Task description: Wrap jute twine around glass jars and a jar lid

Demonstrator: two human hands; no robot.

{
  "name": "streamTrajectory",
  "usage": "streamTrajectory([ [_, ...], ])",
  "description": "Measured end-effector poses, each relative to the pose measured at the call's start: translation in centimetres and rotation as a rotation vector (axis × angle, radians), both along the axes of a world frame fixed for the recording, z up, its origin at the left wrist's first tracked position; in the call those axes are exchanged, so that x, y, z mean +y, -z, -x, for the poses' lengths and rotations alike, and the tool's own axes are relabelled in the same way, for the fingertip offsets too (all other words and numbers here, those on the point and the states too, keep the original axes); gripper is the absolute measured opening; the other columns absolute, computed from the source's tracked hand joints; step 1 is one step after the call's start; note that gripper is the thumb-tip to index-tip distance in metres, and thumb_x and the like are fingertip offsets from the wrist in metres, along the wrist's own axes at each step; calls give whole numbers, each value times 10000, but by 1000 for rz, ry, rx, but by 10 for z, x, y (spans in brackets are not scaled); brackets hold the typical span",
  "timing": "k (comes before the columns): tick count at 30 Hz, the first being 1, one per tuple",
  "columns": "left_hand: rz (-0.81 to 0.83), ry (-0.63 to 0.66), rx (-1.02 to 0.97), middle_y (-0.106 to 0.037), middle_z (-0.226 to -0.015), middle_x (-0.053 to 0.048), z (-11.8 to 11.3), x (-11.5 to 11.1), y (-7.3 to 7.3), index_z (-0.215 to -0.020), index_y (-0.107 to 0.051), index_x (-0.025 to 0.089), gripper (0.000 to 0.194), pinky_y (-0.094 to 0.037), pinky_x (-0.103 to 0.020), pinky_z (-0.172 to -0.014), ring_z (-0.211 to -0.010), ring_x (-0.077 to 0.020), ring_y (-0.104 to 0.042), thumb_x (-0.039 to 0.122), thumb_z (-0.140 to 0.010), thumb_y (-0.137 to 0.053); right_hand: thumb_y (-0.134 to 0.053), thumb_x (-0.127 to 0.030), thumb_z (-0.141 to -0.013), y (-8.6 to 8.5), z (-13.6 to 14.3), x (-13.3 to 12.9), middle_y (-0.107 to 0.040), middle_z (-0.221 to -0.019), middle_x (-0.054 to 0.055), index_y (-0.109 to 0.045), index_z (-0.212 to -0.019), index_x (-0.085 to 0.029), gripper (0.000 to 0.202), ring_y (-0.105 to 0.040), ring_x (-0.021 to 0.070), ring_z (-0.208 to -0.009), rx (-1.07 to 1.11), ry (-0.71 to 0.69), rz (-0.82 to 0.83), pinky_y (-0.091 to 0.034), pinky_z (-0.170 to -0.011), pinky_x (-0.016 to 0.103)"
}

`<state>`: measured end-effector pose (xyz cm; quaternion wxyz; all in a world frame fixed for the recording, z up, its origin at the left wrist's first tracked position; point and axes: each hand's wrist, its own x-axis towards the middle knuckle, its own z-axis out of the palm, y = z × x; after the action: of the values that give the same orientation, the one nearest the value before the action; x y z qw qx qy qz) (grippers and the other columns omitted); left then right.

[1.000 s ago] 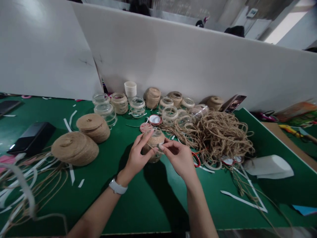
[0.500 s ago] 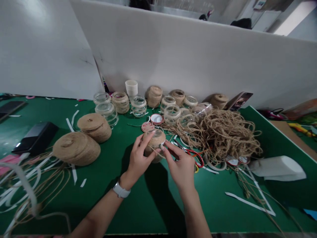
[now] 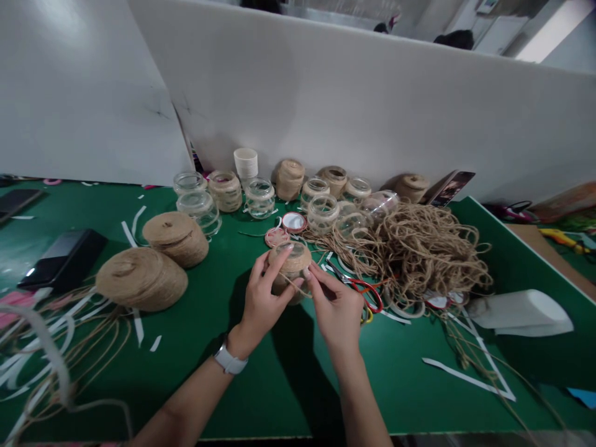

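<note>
A glass jar [image 3: 291,261] with jute twine wound around its upper part stands in front of me on the green table. My left hand [image 3: 267,290] grips it from the left, index finger along the rim and thumb near the front. On the right side my right hand [image 3: 336,304] pinches a strand of jute twine [image 3: 298,289] that stretches across the jar's front. The jar's lower part is partly hidden by my fingers. Just past my right hand lie red-handled scissors [image 3: 367,292].
Two jute twine spools [image 3: 142,279] sit at the left, by a black box-like device [image 3: 65,257]. Behind stand several glass jars [image 3: 323,213], some twine-wrapped, and stacked paper cups [image 3: 246,162]. A tangled jute heap [image 3: 433,248] and a white roll [image 3: 524,311] lie right.
My right hand has shifted slightly left and closer to the jar with the twine. The left hand keeps its grip on the jar. The view has moved a little.
</note>
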<state>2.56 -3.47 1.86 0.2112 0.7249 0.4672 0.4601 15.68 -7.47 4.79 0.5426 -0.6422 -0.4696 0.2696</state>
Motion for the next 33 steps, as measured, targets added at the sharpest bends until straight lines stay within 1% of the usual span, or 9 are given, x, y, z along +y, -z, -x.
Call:
streamTrajectory([
  [6, 16, -26, -17, -515, -1286, -96, -3, -2, -1, -1342, -532, 286, 487, -455, -401, -1042, -1210, -250, -540, 420, -882, -622, -649, -424, -814, 6, 5, 3, -734, -1094, 62, -772, -982, -219, 292, -708, 270, -1023, 111, 49, 23, -551, -946, 396],
  [15, 7, -34, -35, -517, -1292, -98, -3, -2, -1, -1349, -526, 288, 489, -449, -403, -1046, -1219, -250, -532, 421, -887, -617, -659, -422, -805, 7, 7, 4, -728, -1112, 64, -765, -1007, -212, 310, -697, 266, -1053, 144, 51, 44, -541, -964, 389],
  [21, 7, -48, -15, -519, -1294, -104, -3, 0, 0, -1348, -526, 280, 490, -451, -415, -1036, -1220, -255, -530, 432, -890, -607, -659, -418, -801, 9, 11, 5, -738, -1079, 65, -767, -1001, -207, 310, -706, 269, -1030, 129, 94, 27, -547, -950, 391],
  [25, -1, -54, -1, -531, -1280, -106, -3, 1, 0, -1348, -525, 271, 479, -448, -415, -1040, -1210, -251, -537, 420, -898, -594, -648, -418, -804, 11, 15, 8, -740, -1078, 73, -766, -1007, -189, 328, -712, 265, -1014, 140, 107, -15, -557, -930, 367],
  [30, -30, -63, 29, -530, -1278, -107, -2, 0, 1, -1344, -529, 279, 470, -450, -429, -1036, -1207, -263, -539, 413, -897, -593, -642, -400, -793, 15, 19, 8, -760, -1018, 80, -777, -964, -174, 314, -735, 260, -924, 80, 191, -25, -576, -870, 358],
  [33, -29, -61, 28, -537, -1275, -107, -2, 1, 1, -1338, -537, 277, 471, -448, -431, -1037, -1199, -264, -547, 415, -892, -602, -643, -393, -790, 17, 20, 8, -761, -1016, 76, -777, -959, -176, 306, -734, 257, -924, 93, 201, -29, -573, -876, 359],
])
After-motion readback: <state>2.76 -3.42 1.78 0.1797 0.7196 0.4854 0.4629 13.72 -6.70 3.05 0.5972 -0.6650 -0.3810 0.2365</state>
